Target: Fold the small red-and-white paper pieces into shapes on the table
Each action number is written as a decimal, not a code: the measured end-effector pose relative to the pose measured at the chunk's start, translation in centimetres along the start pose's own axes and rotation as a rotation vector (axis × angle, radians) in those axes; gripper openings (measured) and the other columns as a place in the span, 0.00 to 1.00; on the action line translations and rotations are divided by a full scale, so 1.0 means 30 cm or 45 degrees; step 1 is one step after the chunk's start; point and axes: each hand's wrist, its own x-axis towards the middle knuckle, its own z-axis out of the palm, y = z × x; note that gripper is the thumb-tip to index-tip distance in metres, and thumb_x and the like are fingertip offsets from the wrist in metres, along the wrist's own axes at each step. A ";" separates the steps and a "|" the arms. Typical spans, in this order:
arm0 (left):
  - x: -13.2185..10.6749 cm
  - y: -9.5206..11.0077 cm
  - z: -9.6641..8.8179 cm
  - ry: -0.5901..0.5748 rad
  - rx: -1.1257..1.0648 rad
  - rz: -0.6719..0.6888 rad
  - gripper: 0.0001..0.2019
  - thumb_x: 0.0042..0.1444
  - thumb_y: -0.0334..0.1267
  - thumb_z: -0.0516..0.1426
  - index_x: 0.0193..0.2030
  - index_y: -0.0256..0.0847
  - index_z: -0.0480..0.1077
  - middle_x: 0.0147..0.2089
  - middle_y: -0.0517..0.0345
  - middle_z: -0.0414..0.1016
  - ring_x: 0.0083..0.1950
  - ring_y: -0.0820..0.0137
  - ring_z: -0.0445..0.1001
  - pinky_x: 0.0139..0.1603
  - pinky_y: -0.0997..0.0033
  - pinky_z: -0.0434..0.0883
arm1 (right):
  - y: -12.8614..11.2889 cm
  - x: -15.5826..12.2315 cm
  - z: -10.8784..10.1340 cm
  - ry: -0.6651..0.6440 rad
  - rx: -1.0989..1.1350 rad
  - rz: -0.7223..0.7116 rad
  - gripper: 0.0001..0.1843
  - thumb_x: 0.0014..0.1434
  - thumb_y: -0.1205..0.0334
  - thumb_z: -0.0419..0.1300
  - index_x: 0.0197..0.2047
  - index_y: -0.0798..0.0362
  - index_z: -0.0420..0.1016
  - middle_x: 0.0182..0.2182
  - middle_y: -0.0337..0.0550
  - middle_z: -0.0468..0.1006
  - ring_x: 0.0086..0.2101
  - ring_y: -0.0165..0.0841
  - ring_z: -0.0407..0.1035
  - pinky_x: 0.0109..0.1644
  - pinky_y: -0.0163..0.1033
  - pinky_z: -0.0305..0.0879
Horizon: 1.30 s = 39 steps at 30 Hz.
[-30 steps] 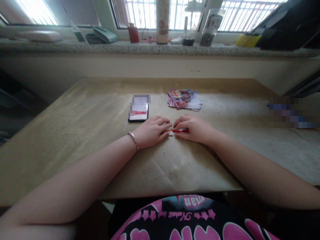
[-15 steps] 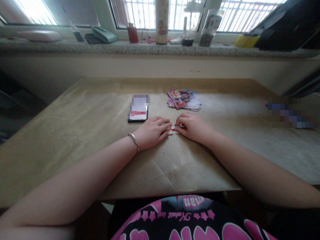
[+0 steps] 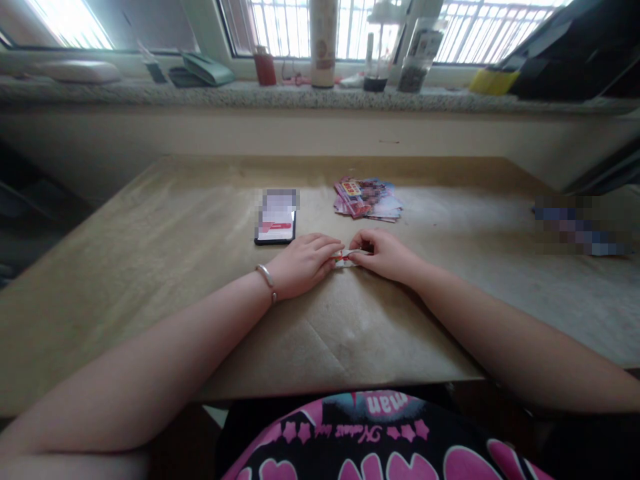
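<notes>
A small folded strip of white paper [image 3: 345, 259] with red and orange print lies on the table between my hands. My left hand [image 3: 307, 265], a silver bangle at its wrist, has its fingers together and holds the strip's left end down. At the right end, my right hand [image 3: 384, 253] pinches the paper between thumb and curled forefinger. The fingers cover both ends of the strip. Beyond my left hand lies a phone [image 3: 278, 215] with a lit screen. A fanned pile of printed picture cards [image 3: 369, 200] sits beyond my right hand.
The pale table [image 3: 165, 247] runs up to a wall below a speckled stone sill [image 3: 280, 98]. Along the sill stand a red bottle [image 3: 265, 65], a tall pale container [image 3: 324, 47] and other small items. A partly blurred flat object [image 3: 583, 227] lies at the table's right.
My right forefinger and thumb have shifted slightly on the paper, and the forefinger is more curled. The strip between my hands looks flatter. My left hand has barely moved.
</notes>
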 end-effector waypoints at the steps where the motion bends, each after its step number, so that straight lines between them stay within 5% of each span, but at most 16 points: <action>1: 0.001 -0.001 0.001 -0.002 -0.013 -0.014 0.18 0.64 0.38 0.45 0.58 0.36 0.63 0.58 0.49 0.67 0.59 0.64 0.64 0.61 0.59 0.61 | -0.001 -0.002 0.002 0.008 0.059 0.020 0.06 0.50 0.62 0.59 0.32 0.54 0.72 0.24 0.37 0.71 0.26 0.28 0.63 0.32 0.35 0.59; 14: 0.006 -0.028 0.000 0.213 -0.194 -0.072 0.13 0.61 0.35 0.52 0.48 0.38 0.73 0.37 0.53 0.76 0.39 0.70 0.71 0.42 0.70 0.68 | -0.003 -0.006 0.014 0.205 0.264 -0.039 0.07 0.49 0.63 0.61 0.33 0.53 0.73 0.28 0.39 0.75 0.28 0.29 0.68 0.34 0.37 0.65; 23: 0.010 -0.004 -0.018 0.458 -0.378 -0.227 0.06 0.56 0.33 0.57 0.38 0.38 0.75 0.32 0.58 0.71 0.30 0.77 0.68 0.32 0.78 0.67 | -0.006 0.013 0.024 0.173 0.690 -0.015 0.22 0.45 0.60 0.66 0.44 0.50 0.66 0.31 0.38 0.76 0.30 0.30 0.72 0.34 0.37 0.69; 32: 0.010 -0.022 -0.004 0.613 -0.382 0.000 0.06 0.56 0.32 0.57 0.38 0.38 0.75 0.35 0.56 0.73 0.35 0.75 0.70 0.36 0.76 0.69 | -0.021 0.000 0.020 0.182 0.223 -0.271 0.05 0.50 0.62 0.63 0.33 0.53 0.73 0.29 0.39 0.74 0.30 0.28 0.67 0.30 0.33 0.62; 39: 0.010 -0.040 0.005 0.558 -0.252 0.094 0.06 0.57 0.31 0.56 0.38 0.41 0.75 0.36 0.57 0.72 0.38 0.74 0.71 0.39 0.74 0.69 | -0.014 -0.003 -0.008 0.266 -0.207 -0.575 0.06 0.58 0.63 0.57 0.33 0.50 0.76 0.36 0.43 0.76 0.37 0.32 0.68 0.38 0.37 0.63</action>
